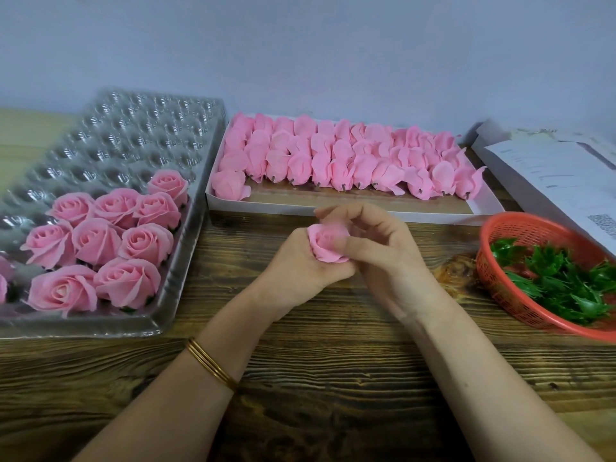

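Our left hand [300,263] gripped the rose [325,245] from seven o'clock; our right hand [383,258] curled round it from three.

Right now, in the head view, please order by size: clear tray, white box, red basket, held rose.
1. clear tray
2. white box (farther, so these two are unsure)
3. red basket, partly cut off
4. rose
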The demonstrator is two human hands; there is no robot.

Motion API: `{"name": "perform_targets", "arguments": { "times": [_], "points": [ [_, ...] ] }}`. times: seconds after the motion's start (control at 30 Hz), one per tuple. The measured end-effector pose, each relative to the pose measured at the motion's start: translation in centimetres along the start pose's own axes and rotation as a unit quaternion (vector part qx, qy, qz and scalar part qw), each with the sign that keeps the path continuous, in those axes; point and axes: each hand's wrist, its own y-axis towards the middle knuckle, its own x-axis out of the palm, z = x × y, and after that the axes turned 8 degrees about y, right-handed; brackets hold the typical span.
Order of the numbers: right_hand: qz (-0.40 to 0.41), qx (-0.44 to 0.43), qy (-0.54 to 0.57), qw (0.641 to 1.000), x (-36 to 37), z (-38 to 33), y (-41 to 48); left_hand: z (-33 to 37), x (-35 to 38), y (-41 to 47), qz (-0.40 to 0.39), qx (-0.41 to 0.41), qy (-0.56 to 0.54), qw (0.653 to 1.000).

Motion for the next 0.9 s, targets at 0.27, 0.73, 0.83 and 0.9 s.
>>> {"name": "perform_targets", "arguments": {
  "times": [0.27, 0.73, 0.83, 0.9],
  "points": [
    [0.015, -0.008, 0.051, 0.999, 0.23, -0.20, 0.12, 0.23, 0.23, 0.00, -0.024, 0.019, -0.052, 0.998],
    [-0.014, 0.005, -0.034, 0.999, -0.06, 0.30, 0.02, 0.20, -0.03, -0.01, -0.055, 0.020, -0.105, 0.993],
    [-0.007, 0.017, -0.041, 0.999, -0.28, 0.47, -0.04, 0.08, -0.07, 0.01, -0.058, 0.018, -0.110, 0.992],
    [0.000, 0.035, -0.023, 0.999, -0.32, 0.49, -0.04, 0.15, -0.01, -0.03, -0.056, 0.021, -0.111, 0.992]
  ]
}}
